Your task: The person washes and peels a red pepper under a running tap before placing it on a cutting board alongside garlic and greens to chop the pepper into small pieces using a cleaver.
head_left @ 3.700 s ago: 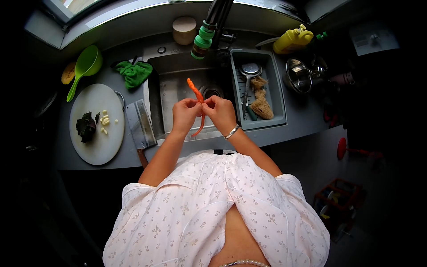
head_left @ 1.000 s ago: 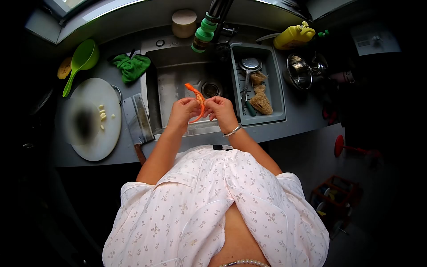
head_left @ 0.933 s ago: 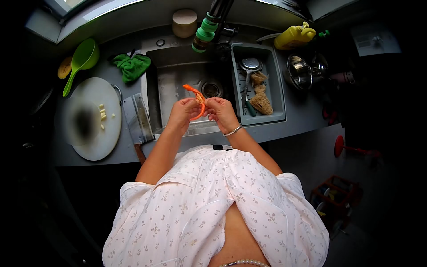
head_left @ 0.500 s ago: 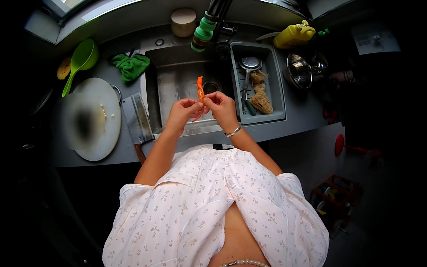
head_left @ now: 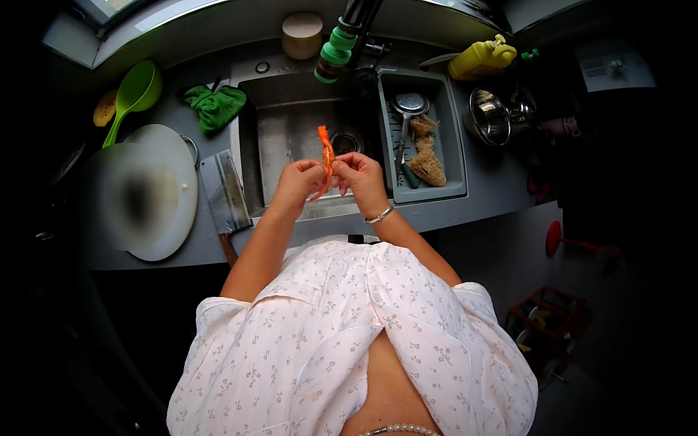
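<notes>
An orange-red chili pepper (head_left: 326, 149), split open with pale seeds showing, is held over the sink's front part. My left hand (head_left: 297, 184) pinches it from the left side. From the right, the fingertips of my right hand (head_left: 360, 183) are closed on it, with a bracelet on that wrist. The pepper's narrow end hangs down between the hands. Behind it lies the metal sink (head_left: 287, 123) with its round drain (head_left: 346, 141).
A cleaver (head_left: 224, 190) lies left of the sink, beside a white cutting board (head_left: 174, 218) partly covered by a blur. A green cloth (head_left: 214, 107) and green ladle (head_left: 138, 89) lie behind. At right are a grey drain tray (head_left: 456, 156), yellow bottle (head_left: 480, 59) and metal bowl (head_left: 488, 116).
The pepper was whole earlier and is now split open, with seeds exposed. Its upper end has swung from leaning left to nearly upright. The blur over the board has spread across the garlic pieces.
</notes>
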Demonstrator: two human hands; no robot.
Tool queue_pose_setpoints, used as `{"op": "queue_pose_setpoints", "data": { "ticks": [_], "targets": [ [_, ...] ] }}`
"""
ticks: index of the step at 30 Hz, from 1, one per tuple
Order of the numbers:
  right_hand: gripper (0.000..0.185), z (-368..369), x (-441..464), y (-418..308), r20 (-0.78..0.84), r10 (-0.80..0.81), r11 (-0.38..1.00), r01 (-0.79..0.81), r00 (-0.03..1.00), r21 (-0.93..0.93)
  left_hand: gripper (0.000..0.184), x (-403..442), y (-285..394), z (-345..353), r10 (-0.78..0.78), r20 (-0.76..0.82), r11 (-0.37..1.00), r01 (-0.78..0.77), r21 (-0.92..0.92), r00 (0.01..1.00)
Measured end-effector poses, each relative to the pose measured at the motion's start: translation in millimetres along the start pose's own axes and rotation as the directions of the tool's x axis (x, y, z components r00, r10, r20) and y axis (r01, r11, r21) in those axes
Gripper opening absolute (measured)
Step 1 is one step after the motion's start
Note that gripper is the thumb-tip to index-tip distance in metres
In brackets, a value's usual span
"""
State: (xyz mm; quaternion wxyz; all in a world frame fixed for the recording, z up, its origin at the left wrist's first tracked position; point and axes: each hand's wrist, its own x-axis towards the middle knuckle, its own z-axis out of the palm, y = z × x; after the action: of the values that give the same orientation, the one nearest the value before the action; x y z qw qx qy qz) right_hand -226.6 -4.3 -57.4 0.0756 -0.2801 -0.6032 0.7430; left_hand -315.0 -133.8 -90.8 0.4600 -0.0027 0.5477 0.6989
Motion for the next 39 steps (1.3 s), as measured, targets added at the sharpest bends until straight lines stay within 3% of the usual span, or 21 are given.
{"op": "queue_pose_setpoints", "data": {
  "ticks": [1, 2, 4, 8, 10, 14, 20, 22, 26, 29, 31, 32, 33, 35, 36, 37, 39],
  "targets": [
    [0.013, -0.6, 0.9, 1.3, 0.013, 0.063, 0.989, -0.064, 0.998, 0.131, 0.009, 0.0, 0.7, -0.3, -0.066, 0.057, 0.987, 0.074, -0.145, 0.996],
    [0.013, -1.1, 1.5, 2.2, 0.013, 0.062, 0.99, -0.063, 0.998, 0.13, 0.009, -0.7, 1.4, -0.3, -0.065, 0.058, 0.987, 0.073, -0.146, 0.996],
    [0.013, -1.9, 2.3, 3.7, 0.057, 0.159, 0.925, -0.169, 0.986, 0.34, 0.011, -7.5, 9.4, 4.3, -0.124, 0.165, 0.947, 0.167, -0.273, 0.978],
    [0.014, -5.3, 4.5, 2.1, 0.031, 0.134, 0.952, -0.137, 0.99, 0.275, 0.014, -9.2, 9.7, 8.7, -0.116, 0.134, 0.957, 0.146, -0.249, 0.984],
    [0.014, -5.9, 4.2, -0.9, 0.006, 0.054, 0.992, -0.054, 0.999, 0.118, 0.018, -12.1, 12.3, 13.1, -0.042, 0.023, 0.991, 0.045, -0.125, 0.999],
    [0.016, -0.6, 1.9, -3.2, 0.016, 0.033, 0.997, -0.034, 0.999, 0.067, 0.018, -6.3, 3.9, 2.5, -0.009, 0.016, 0.997, 0.01, -0.08, 1.0],
    [0.015, -1.5, -0.3, -6.1, -0.006, 0.008, 0.987, -0.009, 1.0, -0.161, 0.015, -6.1, -7.2, 0.5, -0.009, -0.002, 0.993, 0.009, -0.114, 1.0],
    [0.012, -2.7, 0.8, 2.1, 0.004, -0.061, 0.978, 0.06, 0.998, -0.197, 0.015, -1.6, -14.2, -3.3, 0.001, 0.02, 0.997, 0.001, -0.071, 1.0],
    [0.013, -1.5, 2.4, 0.9, 0.045, -0.282, 0.836, 0.269, 0.958, -0.478, 0.012, 4.6, -11.8, -5.6, -0.049, 0.03, 0.998, 0.05, -0.024, 0.998],
    [0.016, 2.0, -1.4, -3.2, 0.101, -0.393, 0.686, 0.365, 0.914, -0.63, 0.008, 12.3, -11.8, -7.5, 0.037, -0.012, 0.997, -0.036, 0.07, 0.999],
    [0.016, 4.6, -0.3, -1.1, 0.08, -0.383, 0.761, 0.363, 0.92, -0.538, 0.006, 7.4, -2.9, -5.7, -0.047, 0.016, 0.999, 0.047, 0.008, 0.999],
    [0.018, 5.2, -1.3, -2.5, 0.062, -0.258, 0.876, 0.261, 0.964, -0.405, 0.006, 9.4, -3.1, -3.6, -0.038, 0.031, 0.999, 0.038, 0.012, 0.999],
    [0.018, 4.5, -0.3, 0.5, 0.056, -0.267, 0.872, 0.266, 0.962, -0.41, 0.005, 10.0, -4.3, -2.0, -0.062, 0.039, 0.993, 0.065, -0.095, 0.997],
    [0.019, 3.9, 2.7, 8.3, 0.041, -0.141, 0.971, 0.146, 0.989, -0.188, 0.004, 9.4, -5.0, 1.0, -0.086, 0.049, 0.975, 0.094, -0.202, 0.995],
    [0.019, 4.5, -2.6, -5.2, 0.04, -0.012, 0.982, 0.019, 0.999, -0.19, 0.004, 9.1, -4.8, 4.9, -0.104, 0.038, 0.956, 0.11, -0.272, 0.994],
    [0.019, 3.2, -1.2, -4.4, 0.04, -0.013, 0.981, 0.021, 0.999, -0.192, 0.003, 8.0, -4.6, 7.1, -0.125, 0.027, 0.931, 0.126, -0.342, 0.992],
    [0.02, 1.2, 1.0, -1.6, 0.084, 0.025, 1.0, -0.026, 0.996, 0.009, 0.006, 3.4, -1.4, 7.4, -0.136, 0.052, 0.921, 0.146, -0.362, 0.989]
  ]
}}
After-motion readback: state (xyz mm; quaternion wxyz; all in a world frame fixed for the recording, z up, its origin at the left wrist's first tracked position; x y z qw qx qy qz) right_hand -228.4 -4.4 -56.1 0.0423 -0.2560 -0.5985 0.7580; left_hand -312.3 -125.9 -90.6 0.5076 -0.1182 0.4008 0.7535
